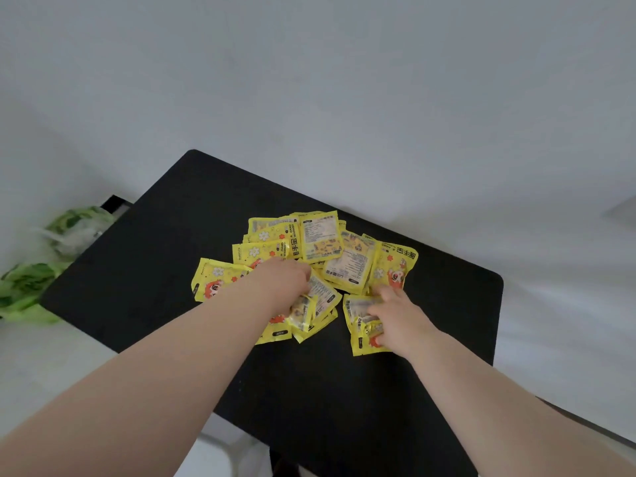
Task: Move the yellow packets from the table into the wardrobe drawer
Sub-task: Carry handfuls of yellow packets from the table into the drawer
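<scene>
Several yellow hand-warmer packets (320,241) lie in a loose, overlapping pile on the black table (172,235). My left hand (285,282) rests on the left part of the pile, with its fingers curled around a crumpled packet (303,313). Over the near right packets sits my right hand (401,316), whose fingers pinch a packet (361,325). One packet (213,278) lies apart at the far left of the pile. The wardrobe drawer is not in view.
A grey-white wall stands behind the table. A green and white plastic bag (44,256) lies on the floor to the left of the table. A white object (220,445) shows below the table's near edge.
</scene>
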